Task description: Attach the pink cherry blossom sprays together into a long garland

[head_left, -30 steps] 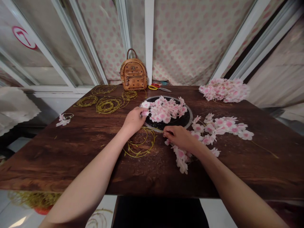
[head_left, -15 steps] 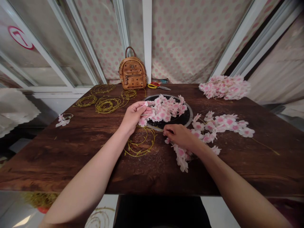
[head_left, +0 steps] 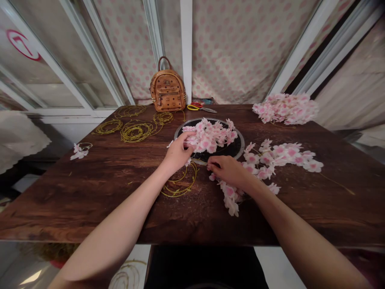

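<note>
Work with artificial blossoms on a dark wooden table (head_left: pixel 99 200), read from left to right. At the left edge lies a small pink-and-white blossom sprig (head_left: pixel 79 152). Beyond it, toward the far left, several yellow-green stem coils (head_left: pixel 136 131) lie flat. A tan mini backpack (head_left: pixel 168 90) stands upright at the far edge; red-and-yellow-handled scissors (head_left: pixel 198 107) lie just to its right.

The left hand (head_left: pixel 177 152) reaches over the near-left rim of a round black inset (head_left: pixel 243 145). Its fingers are curved and touch the left side of the blossom heap (head_left: pixel 209 136) on the inset; whether they grip a flower cannot be told. The heap thus lies directly before the left hand and beyond the right. A single looped coil (head_left: pixel 177 181) rests on the wood, nearer than the left hand.

The right hand (head_left: pixel 227 168), at the inset's near edge, has thumb and fingers pressed together, pinching a thin yellow-green stem (head_left: pixel 200 161) that extends leftward. Immediately right of and partly beneath this hand spreads a blossom garland (head_left: pixel 282 156). A second blossom pile (head_left: pixel 285 109) occupies the far right.
</note>
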The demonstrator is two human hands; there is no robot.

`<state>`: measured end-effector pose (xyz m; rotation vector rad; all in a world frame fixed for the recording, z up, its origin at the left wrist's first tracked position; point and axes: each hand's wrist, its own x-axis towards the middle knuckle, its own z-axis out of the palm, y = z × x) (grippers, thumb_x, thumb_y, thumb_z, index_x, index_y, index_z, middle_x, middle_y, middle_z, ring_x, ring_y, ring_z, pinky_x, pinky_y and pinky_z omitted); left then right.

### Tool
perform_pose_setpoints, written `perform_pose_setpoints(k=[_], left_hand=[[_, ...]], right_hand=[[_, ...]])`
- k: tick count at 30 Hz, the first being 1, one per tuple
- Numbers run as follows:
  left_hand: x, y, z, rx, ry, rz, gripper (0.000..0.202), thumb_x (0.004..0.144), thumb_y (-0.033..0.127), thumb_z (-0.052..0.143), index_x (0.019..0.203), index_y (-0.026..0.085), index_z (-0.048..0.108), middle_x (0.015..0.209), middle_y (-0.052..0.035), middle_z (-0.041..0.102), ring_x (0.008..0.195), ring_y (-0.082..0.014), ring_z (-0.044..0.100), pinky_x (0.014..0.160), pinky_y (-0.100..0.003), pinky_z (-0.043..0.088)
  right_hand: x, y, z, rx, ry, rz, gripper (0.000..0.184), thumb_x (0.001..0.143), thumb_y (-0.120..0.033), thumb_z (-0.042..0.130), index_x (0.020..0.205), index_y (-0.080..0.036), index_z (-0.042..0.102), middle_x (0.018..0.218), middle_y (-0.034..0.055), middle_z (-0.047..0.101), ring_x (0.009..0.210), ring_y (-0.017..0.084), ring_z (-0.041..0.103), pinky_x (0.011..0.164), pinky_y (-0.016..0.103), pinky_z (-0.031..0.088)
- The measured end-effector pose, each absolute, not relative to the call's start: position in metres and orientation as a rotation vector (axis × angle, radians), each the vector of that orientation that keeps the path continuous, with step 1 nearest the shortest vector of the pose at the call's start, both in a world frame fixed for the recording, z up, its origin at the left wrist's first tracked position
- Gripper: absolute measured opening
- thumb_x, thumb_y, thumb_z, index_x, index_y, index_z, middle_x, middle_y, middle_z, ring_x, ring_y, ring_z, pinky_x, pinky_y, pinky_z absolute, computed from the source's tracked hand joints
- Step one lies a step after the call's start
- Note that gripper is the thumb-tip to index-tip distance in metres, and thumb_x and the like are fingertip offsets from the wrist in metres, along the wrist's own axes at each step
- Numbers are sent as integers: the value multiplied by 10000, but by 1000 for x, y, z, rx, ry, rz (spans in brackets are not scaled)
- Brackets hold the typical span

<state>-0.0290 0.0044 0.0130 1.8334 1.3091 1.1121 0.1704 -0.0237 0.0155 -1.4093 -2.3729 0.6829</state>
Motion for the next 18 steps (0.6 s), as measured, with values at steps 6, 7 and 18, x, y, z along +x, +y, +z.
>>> perform_pose_setpoints(k=[6,7,18], left_hand=[[-43,2,21,2099,1593,1122,625,759,159,662,1345,212,451,1326,-126,490,1008,-228,596,908,-396,487],[-43,-1,25,2113,1652,1129,616,756,172,670,1334,210,459,1332,-127,477,995,-228,595,901,-395,486],[-41,-19,55,2004,2106,502,427,725,632,645,692,207,664,738,-94,653,723,-271,601,670,-375,423]], right_hand=[[171,-24,15,-1386,-2380,647,186,833,-200,469,717,-198,614,690,20,661,637,147,548,597,271,316],[171,-24,15,-1389,-2379,646,184,833,-201,472,721,-197,618,695,21,664,638,147,549,596,271,315],[170,-20,13,-1481,-2316,637,209,852,-242,467,749,-192,643,719,26,671,665,150,571,604,266,324]])
